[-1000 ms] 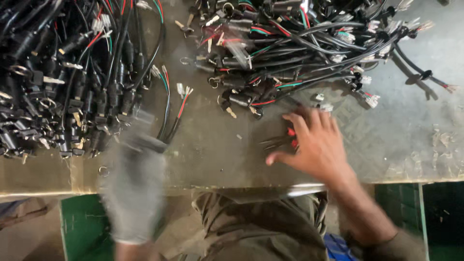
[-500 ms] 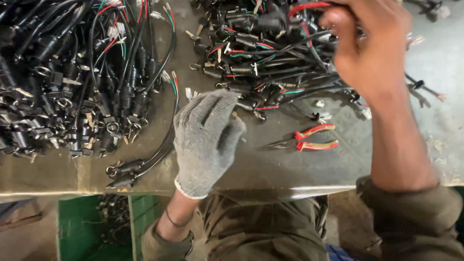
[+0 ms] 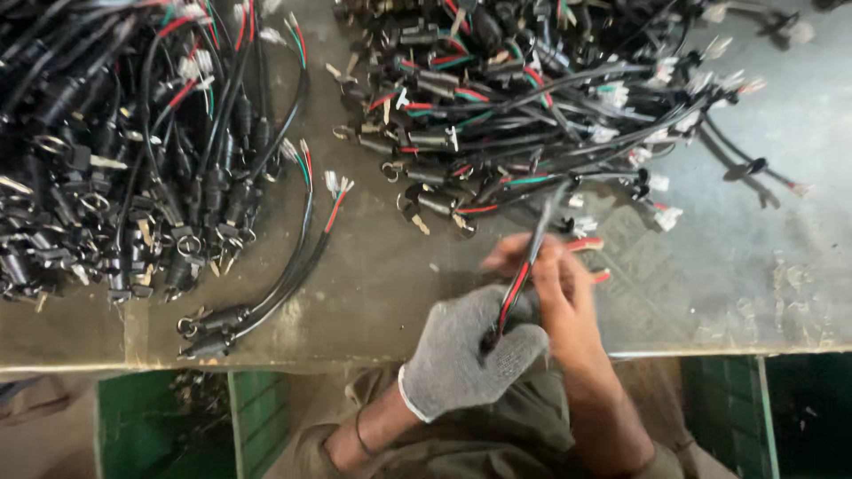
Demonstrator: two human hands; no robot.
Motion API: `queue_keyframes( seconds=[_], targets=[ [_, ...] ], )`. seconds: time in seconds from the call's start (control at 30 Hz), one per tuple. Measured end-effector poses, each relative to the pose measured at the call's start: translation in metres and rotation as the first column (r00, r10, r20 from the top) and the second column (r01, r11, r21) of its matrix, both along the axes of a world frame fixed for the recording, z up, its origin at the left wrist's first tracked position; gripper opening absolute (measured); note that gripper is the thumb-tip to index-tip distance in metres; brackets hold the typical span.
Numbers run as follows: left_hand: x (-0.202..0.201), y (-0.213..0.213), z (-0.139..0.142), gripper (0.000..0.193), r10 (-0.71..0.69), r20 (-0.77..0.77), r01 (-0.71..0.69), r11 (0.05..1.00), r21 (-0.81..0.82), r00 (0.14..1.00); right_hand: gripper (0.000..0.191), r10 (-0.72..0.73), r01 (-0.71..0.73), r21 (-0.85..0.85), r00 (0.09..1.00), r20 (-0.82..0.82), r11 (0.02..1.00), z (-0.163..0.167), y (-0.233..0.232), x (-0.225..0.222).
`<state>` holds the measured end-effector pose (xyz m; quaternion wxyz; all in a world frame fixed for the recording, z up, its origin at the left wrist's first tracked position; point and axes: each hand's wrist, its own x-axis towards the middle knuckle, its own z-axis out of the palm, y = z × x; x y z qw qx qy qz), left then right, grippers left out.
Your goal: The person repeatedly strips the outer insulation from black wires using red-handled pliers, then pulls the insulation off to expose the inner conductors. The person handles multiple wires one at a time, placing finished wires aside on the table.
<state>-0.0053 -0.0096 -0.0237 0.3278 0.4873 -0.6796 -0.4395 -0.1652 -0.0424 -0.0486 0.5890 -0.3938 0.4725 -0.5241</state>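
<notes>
Fingers of gloved left hand [image 3: 466, 355] curl shut around black end of cable [image 3: 524, 270]; bare right hand [image 3: 559, 297] pinches same cable just above, blurred. Cable sits at near bench edge, red and black wires running up toward right heap.

Grey workbench [image 3: 728, 266]. Left cable heap [image 3: 115, 151]. Right cable heap [image 3: 532, 98]. Green crate [image 3: 160, 426] under bench. Red-handled pliers [image 3: 593, 257], mostly hidden behind right hand.

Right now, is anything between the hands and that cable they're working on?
Nothing visible: the gloved left hand grips the cable and the bare right hand touches it. Red-handled pliers lie just behind the hands.
</notes>
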Motion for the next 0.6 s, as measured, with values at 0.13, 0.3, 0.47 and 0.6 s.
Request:
queue_keyframes(
  seconds=[0.13,0.3,0.47,0.6],
  targets=[
    [0.007,0.012,-0.030,0.030,0.107,-0.334,-0.071,0.991,0.117,0.936,0.029,0.006,0.066,-0.155,0.904,0.428,0.986,-0.023,0.025,-0.003],
    [0.014,-0.017,-0.050,0.028,-0.014,-0.523,-0.024,0.998,-0.066,0.852,0.032,-0.383,-0.327,-0.519,0.397,-0.834,0.790,0.006,0.067,0.019],
    [0.027,-0.024,-0.025,0.043,-0.024,-0.533,0.223,0.923,0.312,0.846,0.025,-0.297,-0.022,-0.635,0.871,-0.392,0.772,0.020,0.074,-0.002],
    [0.037,-0.023,0.007,0.050,0.279,-0.927,0.084,0.948,0.308,0.250,0.022,-0.187,-0.494,-0.524,0.579,-0.793,0.694,-0.003,0.056,0.004]
  ],
)
